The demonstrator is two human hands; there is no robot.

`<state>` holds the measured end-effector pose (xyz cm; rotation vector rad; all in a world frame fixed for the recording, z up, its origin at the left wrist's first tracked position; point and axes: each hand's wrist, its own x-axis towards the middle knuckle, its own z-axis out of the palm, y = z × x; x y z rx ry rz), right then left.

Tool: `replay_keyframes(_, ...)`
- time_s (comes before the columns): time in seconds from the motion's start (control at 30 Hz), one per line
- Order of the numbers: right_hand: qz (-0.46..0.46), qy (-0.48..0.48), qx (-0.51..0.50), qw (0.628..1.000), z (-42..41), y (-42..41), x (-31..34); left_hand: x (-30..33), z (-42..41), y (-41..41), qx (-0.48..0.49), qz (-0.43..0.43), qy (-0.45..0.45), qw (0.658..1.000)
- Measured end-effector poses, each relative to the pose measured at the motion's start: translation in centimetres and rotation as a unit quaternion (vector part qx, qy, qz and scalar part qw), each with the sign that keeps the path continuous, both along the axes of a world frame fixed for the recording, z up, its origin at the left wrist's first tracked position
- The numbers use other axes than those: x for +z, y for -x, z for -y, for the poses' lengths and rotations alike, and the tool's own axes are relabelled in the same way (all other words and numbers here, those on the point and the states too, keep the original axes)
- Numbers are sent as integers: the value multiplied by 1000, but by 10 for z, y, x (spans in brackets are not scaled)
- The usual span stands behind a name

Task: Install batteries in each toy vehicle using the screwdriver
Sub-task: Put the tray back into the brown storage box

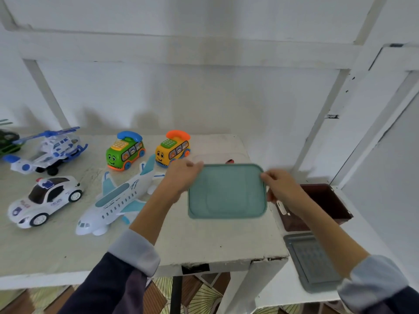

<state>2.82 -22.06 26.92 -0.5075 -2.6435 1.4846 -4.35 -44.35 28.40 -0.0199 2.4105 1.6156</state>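
Looking down from the head camera, the person has both hands on a teal lid (227, 191) sitting just right of the middle of the frame. Left hand (183, 176) grips its upper left corner with fingers curled over the edge, and right hand (279, 185) pinches the right edge near the upper right corner. Under the lid's far side there's a clear container (217, 157) peeking out, with something small and red (230, 161) visible in it; can't tell what that is, it's mostly hidden.

The toys are spread over the white table (204, 241) across the left half of the frame. White airplane (118, 200) with light blue wings lies just left of the left forearm, nose pointing to the lower left. Police car (45, 200) sits at the far left, well apart from the hands. Above it, in the upper left, is a blue and white helicopter (49, 150), and a dark green toy (8, 141) is cut off by the frame edge. Green bus (124, 150) with a blue phone handset on top stands behind the airplane, and a yellow bus (172, 148) with an orange handset is just beside the left hand.

Over on the right, a dark brown box (326, 205) sits open beside the right wrist, and a grey lid (310, 261) lies below it near the lower right. No screwdriver or batteries clearly visible.
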Motion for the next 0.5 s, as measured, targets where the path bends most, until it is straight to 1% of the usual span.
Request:
replay_keyframes(0.03,-54,24,-1,998,3,1,9,7,0,2,38,-37,-29,998)
replay_keyframes(0.1,-135,59,-10,989,10,3,22,17,0,5,117,-111,-89,983)
replay_keyframes(0.13,-160,77,-18,984,14,5,23,20,0,7,153,-143,-112,971)
replay_keyframes(0.2,-191,144,-34,970,20,10,23,20,1,10,192,-173,-133,957)
replay_keyframes(0.27,-209,207,-41,955,24,17,16,16,1,11,203,-173,-137,954)
replay_keyframes(0.4,-194,170,-48,965,23,32,0,1,-4,11,207,-149,-186,949)
replay_keyframes(0.43,-183,161,-55,968,23,35,-3,-4,-4,13,202,-136,-183,952)
replay_keyframes(0.5,-156,150,-70,974,24,41,-8,-15,-5,17,185,-105,-146,966)
